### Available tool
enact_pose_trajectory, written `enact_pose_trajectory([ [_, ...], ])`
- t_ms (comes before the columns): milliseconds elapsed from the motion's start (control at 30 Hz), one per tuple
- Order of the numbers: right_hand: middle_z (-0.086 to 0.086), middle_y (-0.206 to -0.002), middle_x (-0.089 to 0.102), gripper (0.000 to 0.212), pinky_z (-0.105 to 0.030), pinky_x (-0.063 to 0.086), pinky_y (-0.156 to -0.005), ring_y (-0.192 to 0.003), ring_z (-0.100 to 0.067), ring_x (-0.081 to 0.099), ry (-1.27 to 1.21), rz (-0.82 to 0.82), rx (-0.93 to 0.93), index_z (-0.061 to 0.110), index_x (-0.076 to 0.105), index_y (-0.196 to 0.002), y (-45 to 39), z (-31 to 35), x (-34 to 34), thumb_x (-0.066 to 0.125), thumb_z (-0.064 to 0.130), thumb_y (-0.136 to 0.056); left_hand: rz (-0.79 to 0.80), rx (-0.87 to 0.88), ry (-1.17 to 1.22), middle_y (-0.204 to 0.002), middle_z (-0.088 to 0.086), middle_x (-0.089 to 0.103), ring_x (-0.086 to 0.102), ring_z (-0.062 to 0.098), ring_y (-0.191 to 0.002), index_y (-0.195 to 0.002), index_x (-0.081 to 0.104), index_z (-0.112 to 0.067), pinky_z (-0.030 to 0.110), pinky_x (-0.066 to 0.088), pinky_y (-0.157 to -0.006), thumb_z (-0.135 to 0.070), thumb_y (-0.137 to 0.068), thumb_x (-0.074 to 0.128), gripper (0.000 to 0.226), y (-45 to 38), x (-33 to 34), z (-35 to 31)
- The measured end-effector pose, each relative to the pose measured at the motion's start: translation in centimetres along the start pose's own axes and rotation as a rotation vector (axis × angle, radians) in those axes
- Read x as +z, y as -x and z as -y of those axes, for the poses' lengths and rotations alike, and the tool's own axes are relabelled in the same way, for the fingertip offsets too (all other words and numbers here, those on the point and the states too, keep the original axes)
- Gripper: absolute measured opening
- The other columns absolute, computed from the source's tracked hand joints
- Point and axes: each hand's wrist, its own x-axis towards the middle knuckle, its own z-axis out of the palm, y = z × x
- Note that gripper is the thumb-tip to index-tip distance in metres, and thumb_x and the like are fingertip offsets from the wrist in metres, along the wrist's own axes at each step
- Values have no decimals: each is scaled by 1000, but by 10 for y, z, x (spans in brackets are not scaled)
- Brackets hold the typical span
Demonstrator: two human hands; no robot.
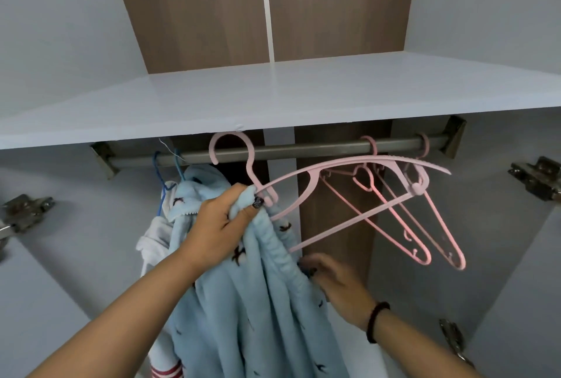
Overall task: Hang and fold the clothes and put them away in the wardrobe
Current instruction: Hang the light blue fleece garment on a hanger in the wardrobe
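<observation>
A light-blue fleece garment (243, 301) with small dark motifs hangs from a pink plastic hanger (334, 192) held just in front of the wardrobe's grey rail (303, 149). My left hand (224, 225) grips the garment's top edge together with the hanger's neck. The hanger's hook sits at rail height, tilted. My right hand (337, 283) is lower, fingers touching the garment's ribbed edge; it is motion-blurred, so its grasp is unclear.
Two bare pink hangers (425, 225) hang on the rail at right. At left, a blue hanger (159, 183) carries a white garment (151, 241) with red stripes. A pale shelf (273, 98) lies just above the rail. Door hinges (537, 177) flank the opening.
</observation>
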Motion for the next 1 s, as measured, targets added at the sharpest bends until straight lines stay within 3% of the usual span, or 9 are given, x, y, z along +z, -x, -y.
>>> enact_pose_trajectory([
  [67,-9,-100,68,29,-31,49,-87,-92,-10,61,136,217,78,11,66,-98,-7,-9,20,40,23,-92,-19,-30,-11,-80,-10,61,56,5,-72,-93,62,-24,17,45,-67,-27,-93,54,9,3,-7,2],
  [133,-17,-98,67,52,-39,49,-87,-87,-14,58,218,317,158,4,63,-93,-10,-22,27,38,47,-79,-35,-56,-12,-79,-17,61,56,-1,-72,-92,62,-24,10,42,-67,-22,-93,54,8,7,-16,8],
  [233,1,-75,59,39,-25,43,-71,-74,-6,52,314,423,201,21,57,-70,-2,-31,16,46,59,-68,-25,-88,-90,-74,-21,61,55,-3,-67,-86,60,-29,7,40,-63,-16,-95,57,16,15,-28,22],
  [333,11,-96,68,27,-17,47,-79,-90,-2,63,617,490,136,38,64,-82,10,-44,-14,53,62,-75,-33,-147,-179,-71,-7,59,52,6,-62,-78,57,-22,15,41,-59,-40,-91,55,22,24,-43,47],
  [433,8,-95,72,26,-9,48,-69,-85,0,67,821,377,147,32,61,-82,17,-63,-57,52,55,-73,34,-151,-269,-70,-10,57,52,5,-63,-78,53,-27,14,41,-60,-44,-89,50,20,33,-55,65],
  [567,12,-85,67,24,-19,54,-66,-75,0,65,942,167,164,32,58,-79,19,-51,-104,49,53,-70,221,-57,-446,-69,-13,57,55,3,-67,-82,50,-33,25,45,-64,-54,-88,40,24,41,-48,76],
  [700,16,-91,58,30,-26,53,-68,-79,-5,59,930,31,-5,36,53,-92,20,1,-118,54,55,-69,244,46,-527,-63,-19,46,49,8,-59,-84,39,-35,28,42,-55,-51,-88,36,17,35,-30,80],
  [833,10,-104,58,47,-30,53,-76,-89,-9,59,979,-43,-193,32,47,-110,21,32,-130,49,65,-77,196,63,-550,-67,-6,61,59,18,-59,-83,37,-31,27,42,-53,-51,-85,34,20,31,-21,84],
  [1000,-2,-96,64,43,-36,56,-68,-79,-17,64,1035,-167,-437,18,53,-113,17,61,-121,38,50,-89,195,215,-588,-59,-4,59,57,18,-47,-88,42,-28,24,43,-41,-41,-87,41,13,33,-1,73],
])
